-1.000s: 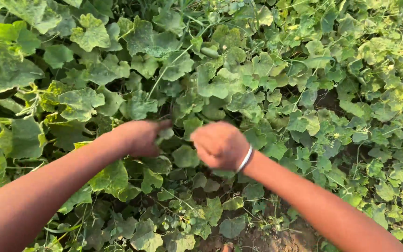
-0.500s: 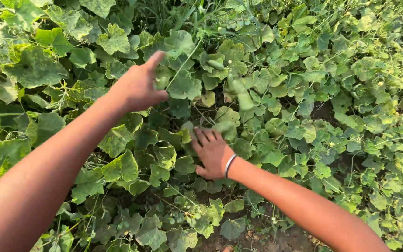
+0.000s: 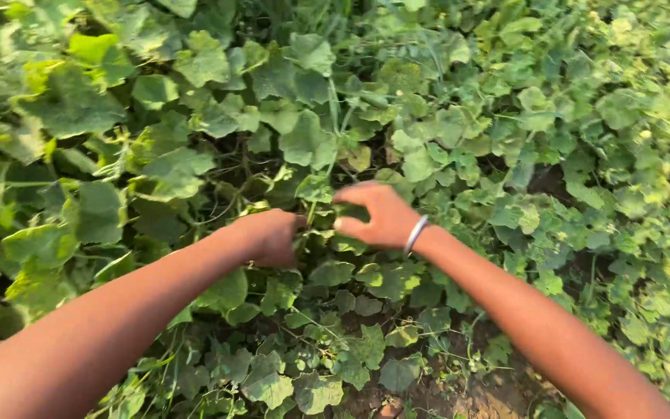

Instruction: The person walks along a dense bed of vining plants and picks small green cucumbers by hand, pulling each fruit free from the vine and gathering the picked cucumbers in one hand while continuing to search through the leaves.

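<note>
Both my arms reach forward into a dense bed of broad-leaved green vines [image 3: 304, 140]. My left hand [image 3: 269, 237] is curled into a fist among the leaves, its fingers turned away from the camera, right beside a thin pale vine stem [image 3: 313, 203]. Whether it grips anything is hidden. My right hand [image 3: 374, 213], with a silver bangle [image 3: 415, 235] on the wrist, is a few centimetres to the right. Its thumb and fingers are pinched around a dark green leaf [image 3: 350, 211] at the same spot.
Leafy vines cover the ground on all sides, taller and denser at the left and top. Bare brown soil [image 3: 459, 396] shows through near the bottom centre, between my forearms. Dark gaps between leaves lie just above the hands.
My left hand has dropped from the upper leaves and closed beside the right. My right hand has lifted from flat and spread to pinch a leaf. The view has shifted slightly.
</note>
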